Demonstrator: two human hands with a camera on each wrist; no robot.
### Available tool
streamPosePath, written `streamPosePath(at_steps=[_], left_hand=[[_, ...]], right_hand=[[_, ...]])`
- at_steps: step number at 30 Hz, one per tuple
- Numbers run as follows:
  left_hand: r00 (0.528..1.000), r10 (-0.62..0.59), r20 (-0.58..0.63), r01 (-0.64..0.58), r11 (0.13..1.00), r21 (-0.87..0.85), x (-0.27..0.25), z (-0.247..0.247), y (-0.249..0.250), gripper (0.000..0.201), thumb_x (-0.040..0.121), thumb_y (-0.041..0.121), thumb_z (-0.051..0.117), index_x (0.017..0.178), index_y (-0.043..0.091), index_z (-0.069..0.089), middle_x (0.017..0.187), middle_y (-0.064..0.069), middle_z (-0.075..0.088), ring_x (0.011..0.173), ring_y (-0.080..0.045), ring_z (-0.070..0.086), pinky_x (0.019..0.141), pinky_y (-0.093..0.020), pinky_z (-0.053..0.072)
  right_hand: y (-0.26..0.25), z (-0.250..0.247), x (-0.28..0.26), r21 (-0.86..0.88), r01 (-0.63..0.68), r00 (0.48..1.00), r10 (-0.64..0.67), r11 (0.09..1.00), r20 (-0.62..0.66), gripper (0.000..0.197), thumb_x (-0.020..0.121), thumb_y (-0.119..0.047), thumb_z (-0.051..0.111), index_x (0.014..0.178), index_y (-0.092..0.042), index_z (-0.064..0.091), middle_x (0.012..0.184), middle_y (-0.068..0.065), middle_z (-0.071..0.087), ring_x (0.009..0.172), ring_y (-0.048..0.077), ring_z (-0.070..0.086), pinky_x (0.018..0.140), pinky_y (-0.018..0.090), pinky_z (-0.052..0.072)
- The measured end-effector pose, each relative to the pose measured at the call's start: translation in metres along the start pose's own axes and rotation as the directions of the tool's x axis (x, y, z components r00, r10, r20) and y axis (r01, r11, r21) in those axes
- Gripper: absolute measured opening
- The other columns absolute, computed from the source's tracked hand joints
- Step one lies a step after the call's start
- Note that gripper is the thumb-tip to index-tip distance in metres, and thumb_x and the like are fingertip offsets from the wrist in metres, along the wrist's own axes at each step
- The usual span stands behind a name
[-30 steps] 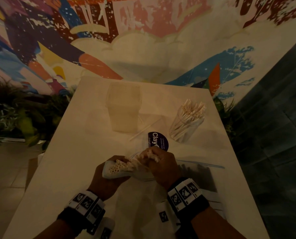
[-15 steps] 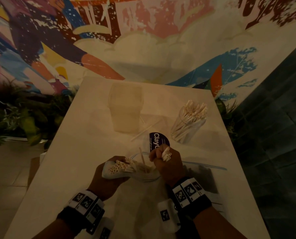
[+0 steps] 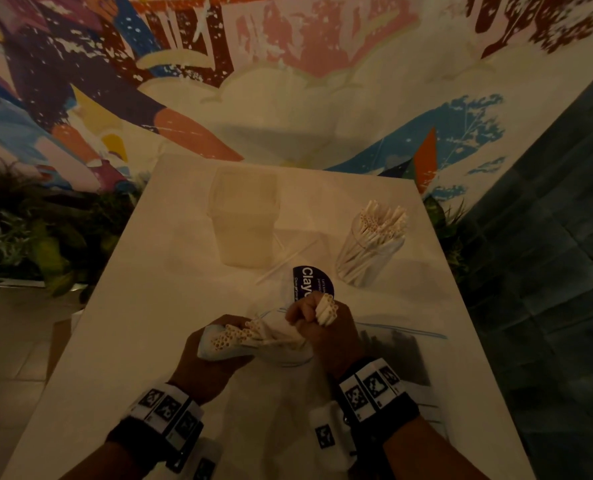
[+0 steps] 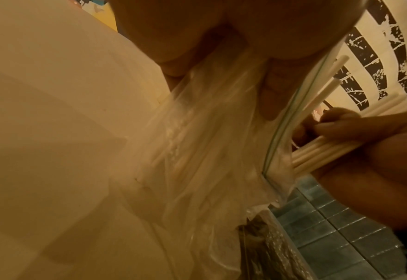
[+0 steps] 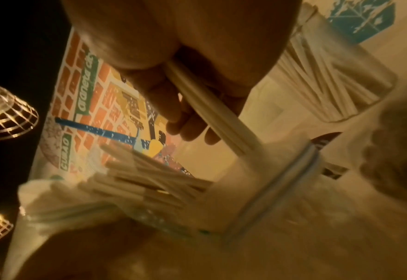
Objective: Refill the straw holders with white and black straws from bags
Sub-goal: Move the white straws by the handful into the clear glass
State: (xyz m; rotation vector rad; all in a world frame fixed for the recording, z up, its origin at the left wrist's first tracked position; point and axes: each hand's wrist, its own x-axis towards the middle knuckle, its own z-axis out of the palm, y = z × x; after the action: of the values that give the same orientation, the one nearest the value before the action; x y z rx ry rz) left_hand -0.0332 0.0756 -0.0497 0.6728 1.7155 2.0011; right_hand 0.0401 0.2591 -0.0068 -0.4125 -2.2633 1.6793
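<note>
My left hand grips a clear zip bag of white straws near the table's front middle; the bag's plastic runs out from under the fingers in the left wrist view. My right hand holds a small bundle of white straws in its fist, their lower ends still in the bag mouth. The right wrist view shows this bundle passing under the curled fingers. A clear round holder packed with white straws stands at the right. No black straws are in view.
A frosted square container stands at the table's back middle. One loose white straw lies beside it. A dark round label lies just beyond my right hand. Plants flank the table, and a painted wall stands behind.
My right hand has pulled a bundle of straws up and away from the bag mouth, rising toward the dark label. My left hand has kept holding the bag in place.
</note>
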Motion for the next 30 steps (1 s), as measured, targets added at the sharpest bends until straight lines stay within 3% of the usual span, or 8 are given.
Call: streamPosePath(at_steps=[3, 7, 12, 15, 18, 22, 26, 30], left_hand=[[1.0, 0.002, -0.006, -0.002, 0.999, 0.054, 0.001, -0.001, 0.002, 0.042, 0.054, 0.06, 0.079, 0.085, 0.032, 0.071, 0.089, 0.002, 0.072, 0.085, -0.018, 0.068, 0.076, -0.03, 0.056], [1.0, -0.014, -0.003, 0.014, 0.996, 0.089, 0.002, -0.004, 0.0, 0.046, 0.055, 0.063, 0.077, 0.085, 0.029, 0.071, 0.093, -0.003, 0.071, 0.085, -0.021, 0.068, 0.077, -0.037, 0.056], [1.0, -0.02, -0.008, 0.021, 0.997, 0.072, 0.001, -0.007, -0.005, 0.042, 0.056, 0.049, 0.081, 0.087, 0.024, 0.071, 0.095, -0.009, 0.07, 0.087, -0.026, 0.067, 0.078, -0.041, 0.057], [1.0, -0.013, 0.004, 0.013, 0.995, 0.099, 0.002, -0.007, -0.004, 0.035, 0.058, 0.039, 0.079, 0.088, 0.021, 0.071, 0.095, -0.007, 0.071, 0.086, -0.022, 0.068, 0.076, -0.035, 0.057], [1.0, 0.007, 0.006, -0.008, 0.997, 0.071, 0.001, -0.005, -0.003, 0.03, 0.06, 0.029, 0.08, 0.086, 0.019, 0.07, 0.092, -0.005, 0.071, 0.083, -0.018, 0.068, 0.073, -0.025, 0.056], [1.0, 0.014, -0.028, -0.011, 0.995, 0.103, 0.0, -0.004, 0.0, 0.042, 0.052, 0.063, 0.077, 0.081, 0.032, 0.071, 0.088, 0.004, 0.072, 0.082, -0.013, 0.068, 0.072, -0.023, 0.056], [0.999, 0.032, -0.042, -0.028, 0.995, 0.1, 0.001, -0.002, 0.001, 0.041, 0.051, 0.065, 0.077, 0.079, 0.036, 0.072, 0.085, 0.007, 0.073, 0.08, -0.012, 0.068, 0.072, -0.026, 0.056], [0.998, 0.013, -0.057, -0.008, 0.996, 0.085, 0.001, -0.004, -0.001, 0.043, 0.05, 0.065, 0.078, 0.079, 0.033, 0.073, 0.086, 0.004, 0.073, 0.08, -0.015, 0.068, 0.072, -0.029, 0.057]], right_hand=[[-0.016, -0.002, 0.002, 0.213, 0.006, 1.0, -0.005, 0.977, -0.009, 0.029, 0.064, 0.004, 0.049, 0.058, -0.023, 0.041, 0.067, 0.0, 0.063, 0.067, 0.025, 0.057, 0.067, 0.034, 0.049], [-0.03, -0.011, 0.005, 0.383, 0.033, 0.999, -0.038, 0.923, 0.004, 0.022, 0.068, 0.006, 0.048, 0.061, -0.011, 0.036, 0.066, 0.005, 0.063, 0.059, 0.019, 0.057, 0.058, 0.029, 0.05], [-0.047, -0.023, 0.01, 0.456, 0.111, 0.994, -0.099, 0.883, -0.051, 0.028, 0.066, 0.011, 0.048, 0.058, -0.015, 0.04, 0.065, 0.004, 0.063, 0.048, 0.012, 0.05, 0.047, 0.025, 0.041], [-0.06, -0.033, 0.015, 0.49, 0.199, 0.979, -0.147, 0.849, -0.143, 0.041, 0.063, 0.014, 0.05, 0.053, -0.025, 0.045, 0.065, 0.007, 0.061, 0.05, 0.015, 0.049, 0.049, 0.022, 0.04], [-0.074, -0.058, 0.032, 0.464, 0.335, 0.937, -0.238, 0.82, -0.256, 0.046, 0.062, 0.019, 0.048, 0.055, -0.027, 0.047, 0.069, 0.01, 0.062, 0.055, 0.015, 0.051, 0.054, 0.024, 0.041], [-0.093, -0.102, 0.064, 0.349, 0.539, 0.817, -0.376, 0.766, -0.436, 0.046, 0.066, 0.019, 0.05, 0.06, -0.027, 0.049, 0.073, 0.003, 0.066, 0.064, 0.019, 0.056, 0.063, 0.032, 0.045], [-0.101, -0.13, 0.094, 0.256, 0.68, 0.696, -0.496, 0.687, -0.518, 0.057, 0.077, 0.023, 0.047, 0.065, -0.032, 0.055, 0.074, -0.005, 0.067, 0.07, 0.016, 0.061, 0.069, 0.035, 0.045], [-0.088, -0.137, 0.112, 0.249, 0.657, 0.719, -0.492, 0.711, -0.491, 0.056, 0.078, 0.022, 0.049, 0.066, -0.032, 0.057, 0.072, -0.008, 0.063, 0.075, 0.02, 0.061, 0.072, 0.036, 0.045]])
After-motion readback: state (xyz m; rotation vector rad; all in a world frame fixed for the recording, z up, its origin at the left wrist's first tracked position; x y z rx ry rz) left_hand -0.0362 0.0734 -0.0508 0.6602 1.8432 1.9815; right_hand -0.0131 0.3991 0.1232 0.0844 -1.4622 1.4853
